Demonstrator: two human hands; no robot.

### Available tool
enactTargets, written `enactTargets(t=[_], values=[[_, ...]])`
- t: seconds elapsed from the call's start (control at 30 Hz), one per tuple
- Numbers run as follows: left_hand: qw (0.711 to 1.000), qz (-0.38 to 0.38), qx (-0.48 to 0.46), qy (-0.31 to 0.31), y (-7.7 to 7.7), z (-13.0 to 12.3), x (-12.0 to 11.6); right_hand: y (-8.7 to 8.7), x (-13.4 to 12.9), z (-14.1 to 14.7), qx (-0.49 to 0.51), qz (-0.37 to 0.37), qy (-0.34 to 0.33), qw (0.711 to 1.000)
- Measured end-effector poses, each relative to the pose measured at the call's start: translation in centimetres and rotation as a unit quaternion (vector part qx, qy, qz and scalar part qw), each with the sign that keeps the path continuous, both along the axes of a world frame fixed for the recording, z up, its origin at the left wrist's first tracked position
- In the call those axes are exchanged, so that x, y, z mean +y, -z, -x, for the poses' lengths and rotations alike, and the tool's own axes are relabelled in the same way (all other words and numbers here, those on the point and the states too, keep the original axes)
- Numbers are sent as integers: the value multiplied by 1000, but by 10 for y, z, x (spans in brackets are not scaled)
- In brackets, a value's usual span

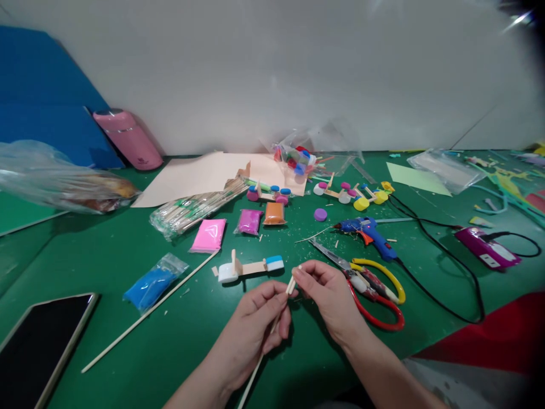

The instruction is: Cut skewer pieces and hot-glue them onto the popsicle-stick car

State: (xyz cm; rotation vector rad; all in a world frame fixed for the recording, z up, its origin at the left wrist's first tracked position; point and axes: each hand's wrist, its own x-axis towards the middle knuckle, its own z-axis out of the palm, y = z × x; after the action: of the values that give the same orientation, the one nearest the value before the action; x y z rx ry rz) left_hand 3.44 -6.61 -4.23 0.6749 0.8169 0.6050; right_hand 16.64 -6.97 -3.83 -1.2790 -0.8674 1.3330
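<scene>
While the left hand (258,318) grips a long stick (252,382) slanting down toward the person, the right hand (328,295) pinches a short stick (292,283) near its upper end, as the head view shows. Just beyond the fingers lies a wooden model (254,268); scissors (361,283) and a glue gun (371,232) lie rightward, a phone (45,343) far left.

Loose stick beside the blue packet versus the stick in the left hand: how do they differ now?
The loose stick lies on the table; the held stick is in the left hand. The loose stick shows end to end; the held stick is partly covered by the hand. Both are thin and pale, and both slant up to the right in the picture.
</scene>
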Motion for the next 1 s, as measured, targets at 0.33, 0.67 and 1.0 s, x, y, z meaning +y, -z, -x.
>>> enactTargets(t=[0.33, 0.67, 1.0], values=[[999, -6, 36, -1, -1, -1, 0, 3, 2, 2, 13, 2, 4, 1000], [994, -50, 87, -40, 1, -2, -2, 4, 2, 3, 7, 7, 11, 1000], [990, -63, 111, -64, -2, -1, -3, 9, -1, 2, 21, -19, -24, 999]])
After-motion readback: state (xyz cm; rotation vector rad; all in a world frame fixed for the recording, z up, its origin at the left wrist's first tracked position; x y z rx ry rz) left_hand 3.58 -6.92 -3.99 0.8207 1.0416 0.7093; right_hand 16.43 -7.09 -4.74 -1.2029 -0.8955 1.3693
